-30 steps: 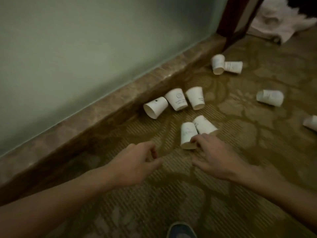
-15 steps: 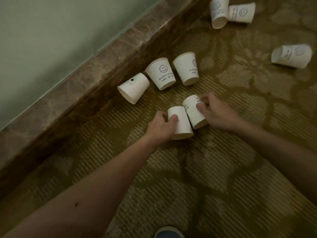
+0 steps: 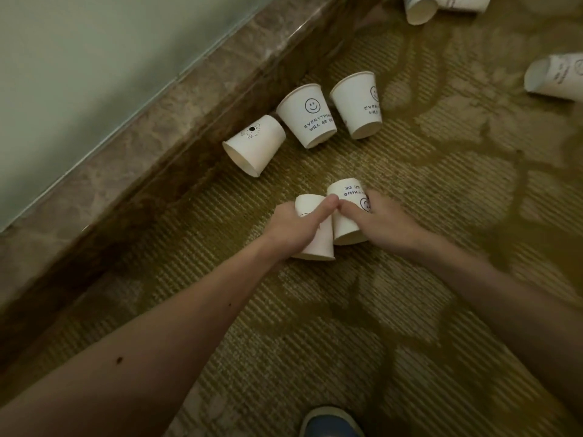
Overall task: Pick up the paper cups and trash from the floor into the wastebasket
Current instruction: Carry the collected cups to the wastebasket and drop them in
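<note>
Several white paper cups printed with a smiley lie tipped over on the patterned carpet. My left hand (image 3: 298, 227) is closed around one cup (image 3: 317, 247) at the centre. My right hand (image 3: 383, 220) grips the cup beside it (image 3: 345, 212), whose print reads upside down. Both cups still rest on the floor and touch each other. Three more cups lie in a row beyond them near the baseboard: left (image 3: 255, 146), middle (image 3: 306, 115), right (image 3: 358, 105). No wastebasket is in view.
A brown marble baseboard (image 3: 176, 127) under a pale green wall runs diagonally on the left. More cups lie at the top edge (image 3: 421, 7) and the far right (image 3: 555, 77). A blue shoe toe (image 3: 331, 424) shows at the bottom edge.
My view has moved closer to the floor. Both hands went from hovering near the two centre cups to closing around them, thumbs now meeting between the cups.
</note>
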A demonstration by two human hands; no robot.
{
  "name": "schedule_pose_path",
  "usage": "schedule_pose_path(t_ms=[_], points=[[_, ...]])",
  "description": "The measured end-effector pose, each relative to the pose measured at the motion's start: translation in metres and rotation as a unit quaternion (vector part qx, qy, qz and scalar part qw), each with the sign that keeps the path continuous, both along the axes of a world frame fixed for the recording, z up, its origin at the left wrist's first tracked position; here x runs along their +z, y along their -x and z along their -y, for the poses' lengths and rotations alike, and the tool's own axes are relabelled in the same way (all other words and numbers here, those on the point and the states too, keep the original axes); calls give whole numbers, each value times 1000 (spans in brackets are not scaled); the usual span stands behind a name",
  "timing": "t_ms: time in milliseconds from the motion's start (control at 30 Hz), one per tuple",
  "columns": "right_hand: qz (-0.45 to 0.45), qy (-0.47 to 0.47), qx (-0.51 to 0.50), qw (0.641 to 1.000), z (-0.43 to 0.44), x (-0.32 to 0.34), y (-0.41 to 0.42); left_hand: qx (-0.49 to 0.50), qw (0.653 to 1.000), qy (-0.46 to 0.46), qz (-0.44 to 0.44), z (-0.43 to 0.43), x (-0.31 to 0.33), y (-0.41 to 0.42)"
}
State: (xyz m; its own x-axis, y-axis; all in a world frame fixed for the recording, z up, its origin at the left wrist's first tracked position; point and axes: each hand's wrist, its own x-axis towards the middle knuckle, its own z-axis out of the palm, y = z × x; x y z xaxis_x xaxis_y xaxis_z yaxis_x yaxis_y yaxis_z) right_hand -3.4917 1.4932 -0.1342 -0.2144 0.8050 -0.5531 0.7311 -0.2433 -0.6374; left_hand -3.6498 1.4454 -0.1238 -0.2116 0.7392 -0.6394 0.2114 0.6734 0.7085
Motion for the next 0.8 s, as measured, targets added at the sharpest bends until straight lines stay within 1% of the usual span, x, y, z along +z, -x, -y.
schedule_pose_path(t_ms=[67, 133, 200, 267, 400, 467, 567, 667, 800], points=[[-24, 31, -17, 999, -2, 0, 1, 10, 1000, 7, -1, -1, 8, 12], [-58, 65, -64, 994, -7, 1, 4, 81, 996, -4, 21, -5, 18, 30], [-97, 100, -125, 982, -12, 3, 10, 174, 983, -34, 54, -10, 29, 51], [-137, 128, -169, 968, -17, 4, 18, 221, 970, -52, 84, -13, 34, 68], [-180, 132, -206, 953, -25, 12, 45, 214, 964, -68, 145, -21, 36, 78], [-183, 116, -208, 954, -29, 16, 60, 200, 964, -67, 159, -29, 36, 78], [-165, 97, -208, 959, -35, 19, 75, 185, 969, -53, 157, -41, 35, 84], [-140, 86, -202, 965, -37, 21, 82, 155, 974, -58, 153, -49, 35, 94], [-114, 79, -196, 971, -17, 41, 75, 113, 985, -56, 118, -30, 37, 97]])
